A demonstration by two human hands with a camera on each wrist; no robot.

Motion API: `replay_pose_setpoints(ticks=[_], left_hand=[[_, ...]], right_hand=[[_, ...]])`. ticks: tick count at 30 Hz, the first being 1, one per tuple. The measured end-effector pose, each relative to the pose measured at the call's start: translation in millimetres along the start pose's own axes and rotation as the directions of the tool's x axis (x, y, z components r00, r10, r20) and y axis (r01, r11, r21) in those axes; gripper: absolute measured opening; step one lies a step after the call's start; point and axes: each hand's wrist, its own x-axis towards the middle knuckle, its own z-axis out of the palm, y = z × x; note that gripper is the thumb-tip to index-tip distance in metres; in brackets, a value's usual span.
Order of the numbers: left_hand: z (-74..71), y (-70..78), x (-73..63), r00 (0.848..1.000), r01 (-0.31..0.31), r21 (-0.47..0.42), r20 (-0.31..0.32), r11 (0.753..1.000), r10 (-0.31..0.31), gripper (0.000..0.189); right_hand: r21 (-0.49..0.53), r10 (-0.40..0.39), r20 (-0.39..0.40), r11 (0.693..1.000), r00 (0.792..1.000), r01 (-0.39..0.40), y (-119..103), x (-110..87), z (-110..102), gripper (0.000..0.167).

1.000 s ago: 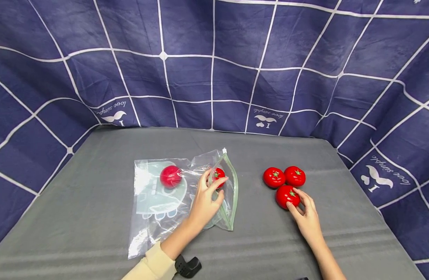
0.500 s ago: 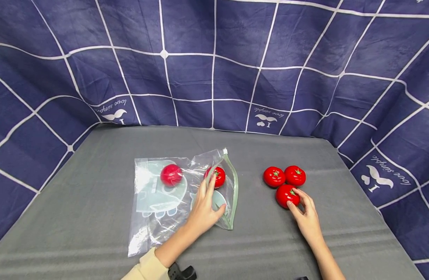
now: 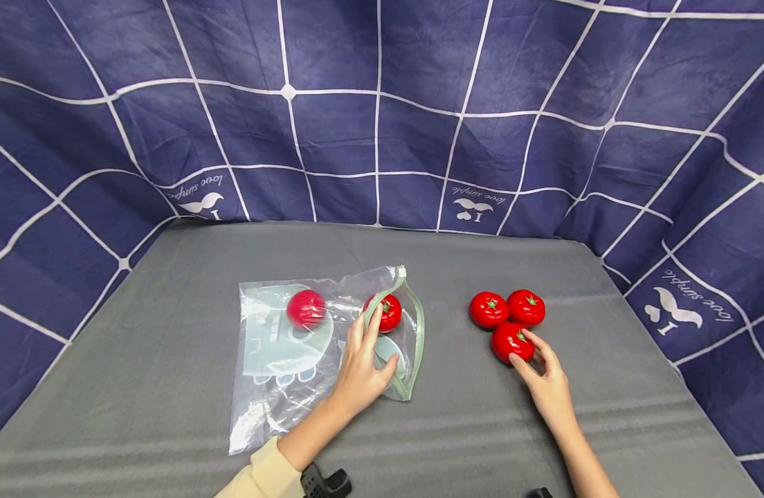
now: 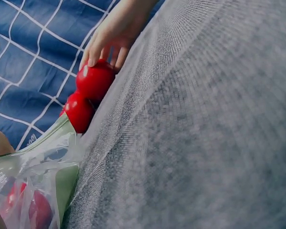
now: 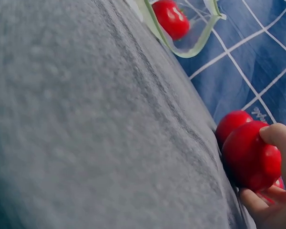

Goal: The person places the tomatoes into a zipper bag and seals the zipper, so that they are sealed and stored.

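A clear zip bag (image 3: 248, 415) with a green-edged mouth lies on its side, its mouth facing right. One tomato (image 3: 305, 309) shows through the film deep inside, and another tomato (image 3: 392, 315) sits just within the mouth. My left hand (image 3: 357, 373) rests at the mouth's edge, fingers extended against the film and thumb apart. To the right, my right hand (image 3: 550, 394) grips a tomato (image 3: 508, 344) between thumb and fingers, close to the table. The right wrist view shows the thumb on this tomato (image 5: 250, 155), with fingers beneath it.
Two more tomatoes, one left (image 3: 486, 309) and one right (image 3: 527, 306), stand just behind the gripped one. A grey cloth covers the table (image 3: 170, 332). Behind and at the sides hangs a blue curtain (image 3: 338, 131) with white grid lines.
My left hand has drawn back from the tomato at the bag's mouth, its fingers straightening and the thumb moving off it. The right hand keeps its grip in nearly the same place.
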Motion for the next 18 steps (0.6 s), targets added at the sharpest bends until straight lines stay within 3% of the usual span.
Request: replay_pose_setpoints(ticks=[4,10,14,18], left_hand=[[-1.7,1.7,3.4,1.000,0.006,0.003,-0.003,1.000,-0.006,0.085],[-6.0,6.6,9.5,0.997,0.071,-0.063,0.021,0.996,-0.069,0.084],[-7.3,8.5,10.4,0.995,0.095,-0.077,0.032,0.992,-0.093,0.083],[-6.4,8.6,10.0,0.997,0.082,-0.068,0.014,0.994,-0.081,0.083]], right_hand=[[0.054,0.020,-0.043,0.998,0.999,-0.018,-3,-1.8,3,0.049],[0.213,-0.081,-0.087,0.972,0.993,0.098,-12,-7.1,14,0.048],[0.272,-0.115,-0.063,0.954,0.991,0.128,-21,-11.8,27,0.048],[0.280,-0.148,-0.015,0.949,0.989,0.146,-29,-15.4,41,0.050]])
